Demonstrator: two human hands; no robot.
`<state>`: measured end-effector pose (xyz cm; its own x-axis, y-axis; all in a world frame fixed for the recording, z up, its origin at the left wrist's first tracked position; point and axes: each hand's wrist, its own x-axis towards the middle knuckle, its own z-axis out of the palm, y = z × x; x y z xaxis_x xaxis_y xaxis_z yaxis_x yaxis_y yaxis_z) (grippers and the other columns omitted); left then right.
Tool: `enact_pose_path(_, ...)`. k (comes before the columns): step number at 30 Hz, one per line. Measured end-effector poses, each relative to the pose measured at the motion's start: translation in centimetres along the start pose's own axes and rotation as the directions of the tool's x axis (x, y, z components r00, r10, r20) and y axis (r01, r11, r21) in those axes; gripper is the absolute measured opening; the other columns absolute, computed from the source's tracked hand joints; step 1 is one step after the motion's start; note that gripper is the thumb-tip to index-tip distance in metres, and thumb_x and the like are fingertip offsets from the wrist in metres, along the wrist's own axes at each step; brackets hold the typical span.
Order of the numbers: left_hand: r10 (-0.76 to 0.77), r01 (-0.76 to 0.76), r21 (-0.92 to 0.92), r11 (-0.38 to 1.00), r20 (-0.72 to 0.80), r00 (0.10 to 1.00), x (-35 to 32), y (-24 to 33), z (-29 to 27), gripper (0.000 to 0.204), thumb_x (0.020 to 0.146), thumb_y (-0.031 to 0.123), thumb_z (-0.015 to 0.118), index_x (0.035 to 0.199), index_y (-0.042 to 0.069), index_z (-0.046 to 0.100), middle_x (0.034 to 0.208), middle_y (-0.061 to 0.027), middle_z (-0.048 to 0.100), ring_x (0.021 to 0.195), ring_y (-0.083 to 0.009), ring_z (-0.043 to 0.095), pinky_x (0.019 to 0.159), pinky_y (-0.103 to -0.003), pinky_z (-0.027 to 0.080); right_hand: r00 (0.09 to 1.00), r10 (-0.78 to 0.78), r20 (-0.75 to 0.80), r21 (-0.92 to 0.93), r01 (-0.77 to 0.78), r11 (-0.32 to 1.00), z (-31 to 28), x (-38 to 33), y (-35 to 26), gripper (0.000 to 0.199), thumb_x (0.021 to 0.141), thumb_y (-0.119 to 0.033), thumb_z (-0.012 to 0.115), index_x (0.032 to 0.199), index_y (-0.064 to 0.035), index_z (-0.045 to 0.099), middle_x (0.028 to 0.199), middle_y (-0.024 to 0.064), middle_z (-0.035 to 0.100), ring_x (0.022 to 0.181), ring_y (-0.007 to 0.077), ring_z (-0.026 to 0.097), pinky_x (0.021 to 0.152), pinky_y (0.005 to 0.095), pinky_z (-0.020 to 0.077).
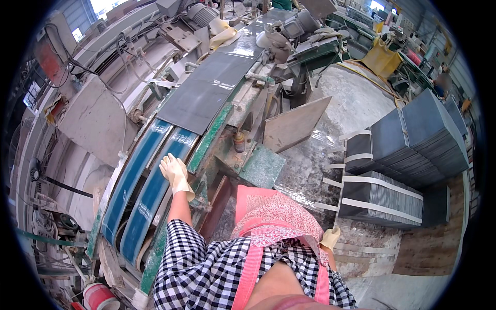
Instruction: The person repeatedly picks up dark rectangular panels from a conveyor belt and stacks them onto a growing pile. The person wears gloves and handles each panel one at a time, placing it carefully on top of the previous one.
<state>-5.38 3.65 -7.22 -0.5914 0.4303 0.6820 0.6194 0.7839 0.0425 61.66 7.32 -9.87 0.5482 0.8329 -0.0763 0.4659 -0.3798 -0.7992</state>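
Observation:
My left hand (174, 171), in a cream rubber glove, is over the right-hand blue belt (181, 142) of a conveyor. Its fingers are loosely stretched out and hold nothing visible. A little beyond the fingertips lies a flat dark grey stone slab (194, 106), with another slab (221, 70) behind it on the line. By my right hip hangs my right hand (330, 237), gloved alike, near a strapped stack of thin dark slabs (382, 199); how its fingers are set cannot be made out.
Taller stacks of grey slabs (434, 126) stand on the right. A loose slab (297, 124) leans beside the conveyor's green frame (209, 137). A small bottle (238, 141) sits on that frame. Motors (302, 26) flank the far line, and a large pale slab (95, 121) leans at left.

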Motion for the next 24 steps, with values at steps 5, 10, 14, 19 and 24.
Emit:
enact_pose_path(5, 0.015, -0.015, -0.012, 1.000, -0.042, 0.999, 0.2, 0.4, -0.3, 0.038, 0.090, 0.023, 0.057, 0.121, 0.002, 0.062, 0.122, -0.0175, 0.060, 0.114, -0.0377, 0.053, 0.108, -0.050, 0.035, 0.999, -0.031, 0.015, 0.009, 0.031, 0.999, -0.1, 0.6, 1.2, 0.043, 0.084, -0.009, 0.051, 0.122, 0.0110, 0.051, 0.097, 0.0241, 0.065, 0.090, 0.0340, 0.064, 0.082, 0.0404, 0.0494)
enact_pose_path(10, -0.019, 0.021, -0.031, 0.999, 0.047, 0.999, 0.8, 0.7, -1.8, 0.038, 0.089, 0.024, 0.059, 0.120, 0.002, 0.063, 0.120, -0.0175, 0.061, 0.112, -0.0367, 0.054, 0.107, -0.050, 0.036, 0.992, 0.078, 0.101, -0.017, -0.076, 0.997, -0.9, -0.2, -1.6, 0.047, 0.084, -0.009, 0.052, 0.126, 0.0120, 0.049, 0.105, 0.0270, 0.064, 0.097, 0.0350, 0.064, 0.087, 0.0400, 0.0488)
enact_pose_path(14, -0.025, 0.026, -0.011, 1.000, 0.046, 0.999, 0.9, 1.0, -2.1, 0.038, 0.090, 0.025, 0.058, 0.121, 0.003, 0.063, 0.120, -0.0175, 0.061, 0.114, -0.0364, 0.054, 0.106, -0.049, 0.037, 0.994, 0.085, 0.068, -0.035, -0.083, 0.996, -1.1, -0.5, -2.3, 0.053, 0.084, -0.009, 0.052, 0.131, 0.0133, 0.046, 0.115, 0.0303, 0.062, 0.107, 0.0358, 0.062, 0.093, 0.0393, 0.0471)
enact_pose_path(19, -0.031, 0.032, -0.007, 0.999, 0.064, 0.997, 0.9, 1.1, -1.7, 0.038, 0.091, 0.025, 0.056, 0.121, 0.003, 0.063, 0.123, -0.0168, 0.061, 0.116, -0.0367, 0.053, 0.107, -0.048, 0.036, 0.996, 0.053, 0.070, -0.061, -0.048, 0.997, -1.0, 0.7, -0.3, 0.053, 0.084, -0.009, 0.052, 0.132, 0.0128, 0.046, 0.116, 0.0292, 0.062, 0.107, 0.0351, 0.062, 0.094, 0.0394, 0.0470)
enact_pose_path(24, -0.035, 0.037, -0.018, 0.999, 0.071, 0.997, 0.6, 0.7, -1.4, 0.038, 0.091, 0.025, 0.056, 0.121, 0.003, 0.063, 0.123, -0.0170, 0.061, 0.117, -0.0373, 0.053, 0.107, -0.048, 0.036, 0.992, 0.065, 0.105, -0.054, -0.060, 0.997, -1.0, 0.8, -0.3, 0.052, 0.084, -0.009, 0.051, 0.132, 0.0121, 0.045, 0.113, 0.0271, 0.062, 0.104, 0.0342, 0.062, 0.092, 0.0391, 0.0474)
